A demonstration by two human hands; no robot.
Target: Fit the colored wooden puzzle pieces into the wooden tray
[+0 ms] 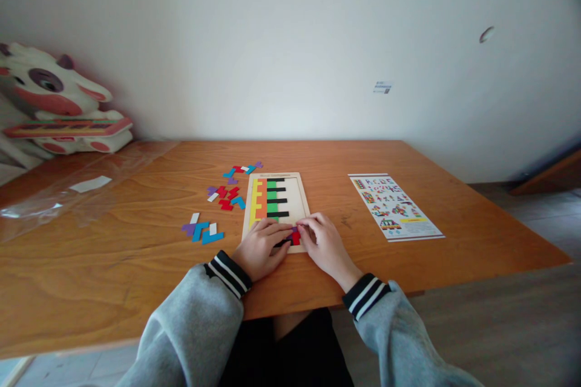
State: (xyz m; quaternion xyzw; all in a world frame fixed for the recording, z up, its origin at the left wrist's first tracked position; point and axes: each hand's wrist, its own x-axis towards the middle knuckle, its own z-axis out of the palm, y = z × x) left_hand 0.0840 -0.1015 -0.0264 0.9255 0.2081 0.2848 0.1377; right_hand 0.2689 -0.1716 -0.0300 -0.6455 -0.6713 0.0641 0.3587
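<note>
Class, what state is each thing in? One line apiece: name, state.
Pale rectangular wooden puzzle board: flat, partly filled
Loose flat red, blue, purple and white pieces: scattered
Colour-printed white paper sheet: flat
Clear plastic wrapper: rumpled
White cow-shaped toy: upright
Left hand: bent over board
Right hand: bent over board's right edge

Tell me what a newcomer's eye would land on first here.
Probably the big cow toy at the left edge of the view, then the board in the middle, bright with yellow, orange and green, with the left hand and right hand at its near end. After those, the loose coloured pieces scattered left of the board and the printed sheet lying to its right would likely stand out.
</note>
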